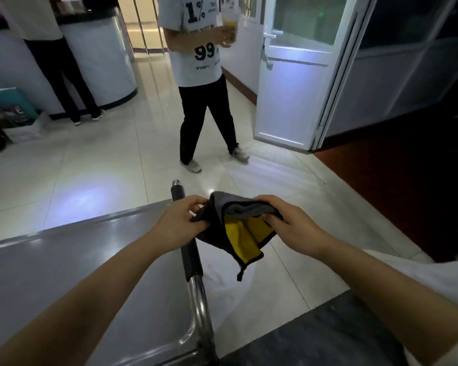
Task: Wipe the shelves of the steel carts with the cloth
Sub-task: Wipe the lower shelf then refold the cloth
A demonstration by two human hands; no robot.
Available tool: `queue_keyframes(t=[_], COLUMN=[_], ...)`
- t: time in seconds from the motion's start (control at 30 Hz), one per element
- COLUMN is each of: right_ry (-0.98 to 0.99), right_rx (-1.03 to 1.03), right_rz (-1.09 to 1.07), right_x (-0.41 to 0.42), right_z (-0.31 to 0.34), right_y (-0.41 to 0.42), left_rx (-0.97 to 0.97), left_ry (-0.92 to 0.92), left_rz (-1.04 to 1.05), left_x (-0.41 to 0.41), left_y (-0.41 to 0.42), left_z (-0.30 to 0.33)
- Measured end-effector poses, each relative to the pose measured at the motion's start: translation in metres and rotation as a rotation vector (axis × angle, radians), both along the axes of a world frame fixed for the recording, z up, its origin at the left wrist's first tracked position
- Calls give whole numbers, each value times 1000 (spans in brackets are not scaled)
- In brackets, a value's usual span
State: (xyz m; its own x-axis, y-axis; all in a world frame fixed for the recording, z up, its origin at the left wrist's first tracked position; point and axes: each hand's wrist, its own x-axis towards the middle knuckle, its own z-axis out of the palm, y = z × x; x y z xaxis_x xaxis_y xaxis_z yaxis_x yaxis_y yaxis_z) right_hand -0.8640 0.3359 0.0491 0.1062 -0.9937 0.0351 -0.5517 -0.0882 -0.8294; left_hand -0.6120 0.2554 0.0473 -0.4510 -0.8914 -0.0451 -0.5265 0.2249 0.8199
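Grey-and-yellow cloth (238, 228) bunched between both hands, loose corner hanging down, left hand (181, 224) and right hand (291, 225) each gripping it, above steel cart top shelf (77, 260)

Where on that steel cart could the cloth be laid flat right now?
The steel cart's top shelf lies bare left of the handle bar, below the left hand. It's crowded only at the handle, where the left and right hand hold the cloth.
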Motion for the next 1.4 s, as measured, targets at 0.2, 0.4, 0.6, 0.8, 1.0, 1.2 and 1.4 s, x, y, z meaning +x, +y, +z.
queue_keyframes(t=[0.2, 0.4, 0.6, 0.8, 1.0, 1.2, 1.4], right_ry=[-19, 17, -123, -171, 109, 255, 158], right_rx=[36, 129, 230, 199, 156, 137, 194], right_rz=[82, 223, 414, 511, 592, 758, 850], right_x=[-45, -90, -85, -47, -32, 10, 61], right_z=[-19, -39, -41, -44, -42, -24, -17], right_y=[-76, -157, -229, -317, -445, -549, -650], left_rx=[72, -52, -57, -35, -23, -111, 46], left_ry=[34, -70, 19, 63, -137, -181, 5], left_rz=[125, 218, 463, 461, 481, 598, 972], left_x=[-35, -87, -118, -117, -65, -27, -2], left_y=[-47, -90, -133, -195, -303, -400, -477], left_z=[-10, -1, 6, 13, -3, -19, -47])
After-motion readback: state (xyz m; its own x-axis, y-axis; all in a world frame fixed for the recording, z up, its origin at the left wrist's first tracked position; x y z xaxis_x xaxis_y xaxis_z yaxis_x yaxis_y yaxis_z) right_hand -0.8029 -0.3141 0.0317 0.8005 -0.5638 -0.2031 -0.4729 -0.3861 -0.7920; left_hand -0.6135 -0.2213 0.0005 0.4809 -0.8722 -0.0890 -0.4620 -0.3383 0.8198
